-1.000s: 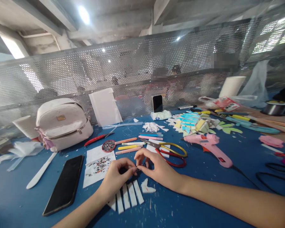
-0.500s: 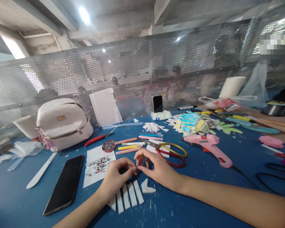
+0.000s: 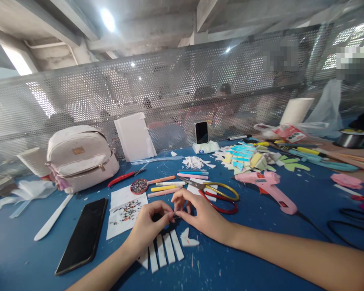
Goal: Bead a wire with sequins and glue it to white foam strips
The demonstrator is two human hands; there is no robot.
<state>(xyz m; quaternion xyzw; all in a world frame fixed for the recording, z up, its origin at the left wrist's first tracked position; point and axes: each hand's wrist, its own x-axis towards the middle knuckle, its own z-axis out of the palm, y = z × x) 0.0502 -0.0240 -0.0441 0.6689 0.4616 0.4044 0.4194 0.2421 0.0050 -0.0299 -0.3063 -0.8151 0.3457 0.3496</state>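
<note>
My left hand [image 3: 148, 226] and my right hand [image 3: 200, 214] meet over the blue table [image 3: 261, 250], fingertips pinched together on a tiny dark piece I cannot make out. Under my left hand lie several white strips [image 3: 165, 248] side by side, with a small white offcut [image 3: 188, 239] to their right. A white sheet sprinkled with coloured bits [image 3: 125, 212] lies just left of my left hand. Scissors with red and yellow handles [image 3: 215, 196] rest just beyond my right hand.
A black phone [image 3: 83, 234] and a white blade-like tool [image 3: 51, 218] lie at the left. A pink glue gun [image 3: 268, 188], coloured sticks [image 3: 170, 184], a pile of foam pieces [image 3: 245, 157] and a white backpack [image 3: 79, 157] stand further back, before a perforated metal screen [image 3: 170, 93].
</note>
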